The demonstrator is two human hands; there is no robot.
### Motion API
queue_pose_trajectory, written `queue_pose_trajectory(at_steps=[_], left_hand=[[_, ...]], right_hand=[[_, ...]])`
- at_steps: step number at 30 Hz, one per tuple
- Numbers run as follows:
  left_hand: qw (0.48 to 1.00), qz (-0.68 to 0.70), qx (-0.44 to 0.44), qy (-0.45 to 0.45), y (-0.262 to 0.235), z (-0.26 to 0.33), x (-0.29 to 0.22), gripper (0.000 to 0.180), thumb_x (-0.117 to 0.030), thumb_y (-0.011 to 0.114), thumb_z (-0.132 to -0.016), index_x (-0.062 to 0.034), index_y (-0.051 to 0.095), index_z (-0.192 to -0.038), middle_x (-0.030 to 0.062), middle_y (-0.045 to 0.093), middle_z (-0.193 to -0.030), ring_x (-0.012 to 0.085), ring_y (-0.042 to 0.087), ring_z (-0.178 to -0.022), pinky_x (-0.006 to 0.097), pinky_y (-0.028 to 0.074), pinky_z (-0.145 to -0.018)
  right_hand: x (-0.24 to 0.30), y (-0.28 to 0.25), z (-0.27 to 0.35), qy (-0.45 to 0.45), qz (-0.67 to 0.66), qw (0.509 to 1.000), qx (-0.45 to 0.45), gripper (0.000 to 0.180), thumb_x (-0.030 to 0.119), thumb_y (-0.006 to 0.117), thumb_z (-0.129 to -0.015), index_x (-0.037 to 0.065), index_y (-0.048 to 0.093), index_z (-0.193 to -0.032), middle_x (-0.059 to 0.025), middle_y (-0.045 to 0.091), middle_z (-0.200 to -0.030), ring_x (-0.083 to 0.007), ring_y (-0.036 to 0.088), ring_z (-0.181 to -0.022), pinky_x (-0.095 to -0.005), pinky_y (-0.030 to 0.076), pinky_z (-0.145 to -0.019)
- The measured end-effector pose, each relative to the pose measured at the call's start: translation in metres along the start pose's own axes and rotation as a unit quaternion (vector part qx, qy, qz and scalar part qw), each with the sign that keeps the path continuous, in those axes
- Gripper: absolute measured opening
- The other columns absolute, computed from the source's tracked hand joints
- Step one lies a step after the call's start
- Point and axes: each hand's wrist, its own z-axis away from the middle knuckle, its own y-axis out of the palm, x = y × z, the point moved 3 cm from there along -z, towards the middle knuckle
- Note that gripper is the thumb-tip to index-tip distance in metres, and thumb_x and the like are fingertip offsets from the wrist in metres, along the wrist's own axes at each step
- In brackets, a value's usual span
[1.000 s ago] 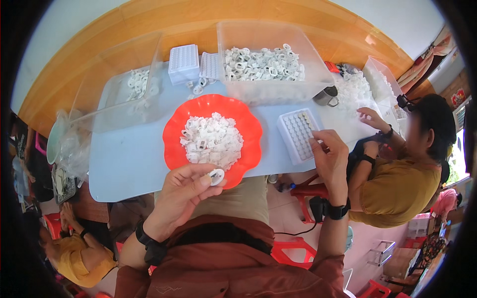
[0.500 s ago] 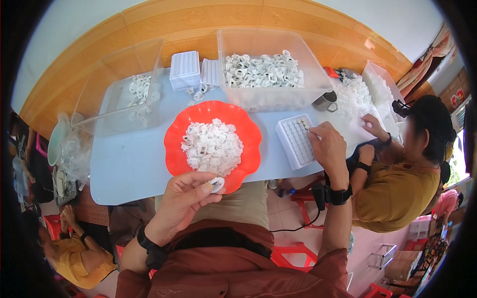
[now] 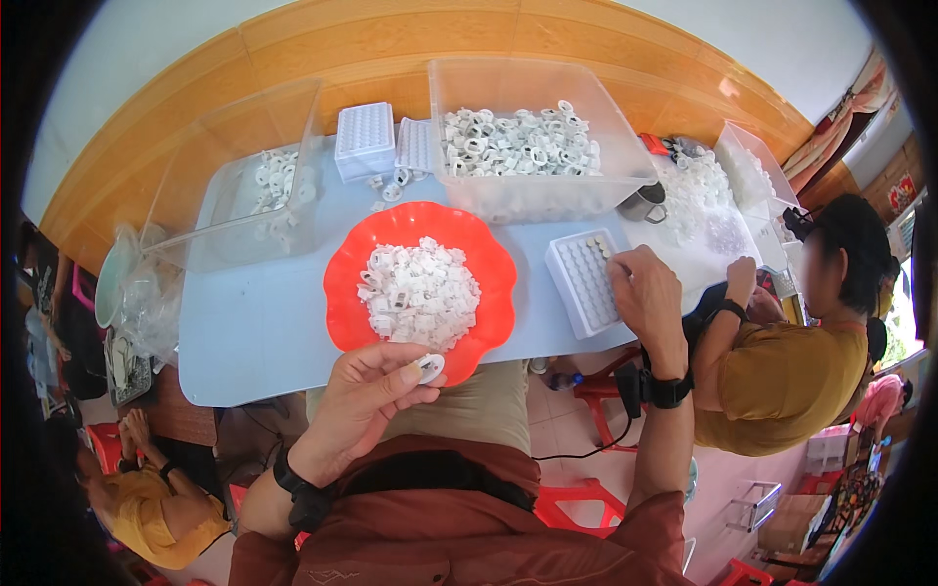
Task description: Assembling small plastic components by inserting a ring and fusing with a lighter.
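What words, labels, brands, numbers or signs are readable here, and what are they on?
None that I can read.
Reddish-brown shirt: small pale line design, no legible lettering.
Red wall decoration, far right: too small and blurred.
White disc-shaped part in the left hand, scalloped red bowl, white tray with round recesses: no readable marks.

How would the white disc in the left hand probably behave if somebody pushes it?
The white disc shows no bend in the pinch of the left hand, so it is probably stiff. It is small and looks like plastic, which suggests little weight. Its round outline might let it roll on edge; laid flat, it would more likely slide.
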Motion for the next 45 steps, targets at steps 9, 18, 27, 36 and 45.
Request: queue_pose_trajectory(at_steps=[9,18,27,36,45], left_hand=[[1.0,0.006,0.0,-0.009,0.0,-0.002,-0.003,0.026,-0.006,0.064,-0.097,0.002,0.065,-0.122,0.0139,0.069,-0.116,0.0226,0.069,-0.104,0.034,0.06,-0.089],[1.0,0.018,0.006,0.006,0.001,-0.006,-0.002,0.026,-0.007,0.062,-0.098,0.0004,0.064,-0.122,0.0145,0.069,-0.116,0.0236,0.07,-0.104,0.034,0.061,-0.088],[0.999,0.035,0.001,0.018,0.0,-0.002,-0.001,0.025,-0.008,0.063,-0.098,-0.0004,0.065,-0.122,0.0137,0.069,-0.115,0.0231,0.07,-0.103,0.033,0.061,-0.088],[0.998,0.059,-0.012,0.026,0.0,-0.001,0.002,0.024,-0.006,0.064,-0.097,-0.0031,0.066,-0.12,0.0104,0.069,-0.115,0.0188,0.069,-0.102,0.033,0.06,-0.092],[0.996,0.07,-0.019,0.042,-0.001,-0.002,0.007,0.022,-0.003,0.065,-0.096,-0.0032,0.066,-0.118,0.0088,0.068,-0.112,0.0165,0.068,-0.101,0.03,0.059,-0.092]], right_hand=[[0.014,-0.014,0.031,0.056,-0.292,0.951,-0.088,0.012,0.005,0.068,-0.09,-0.004,0.07,-0.098,-0.0109,0.07,-0.075,-0.0133,0.065,-0.068,-0.0264,0.051,-0.067],[0.057,-0.001,0.052,0.003,-0.518,0.854,-0.04,0.014,-0.011,0.071,-0.079,-0.004,0.071,-0.091,-0.0087,0.069,-0.093,-0.0103,0.062,-0.082,-0.0216,0.049,-0.068],[0.125,0.026,0.067,-0.076,-0.575,0.812,0.059,0.018,-0.009,0.071,-0.08,0.0,0.072,-0.096,-0.0098,0.071,-0.095,-0.0122,0.065,-0.083,-0.0236,0.052,-0.071],[0.156,0.035,0.074,-0.102,-0.538,0.834,0.066,0.017,-0.006,0.071,-0.082,0.001,0.071,-0.098,-0.0118,0.071,-0.098,-0.0197,0.07,-0.084,-0.029,0.055,-0.071],[0.165,0.036,0.073,-0.159,-0.469,0.869,-0.014,0.019,-0.006,0.074,-0.076,0.003,0.071,-0.092,-0.01,0.072,-0.093,-0.0244,0.07,-0.084,-0.0315,0.056,-0.071]])
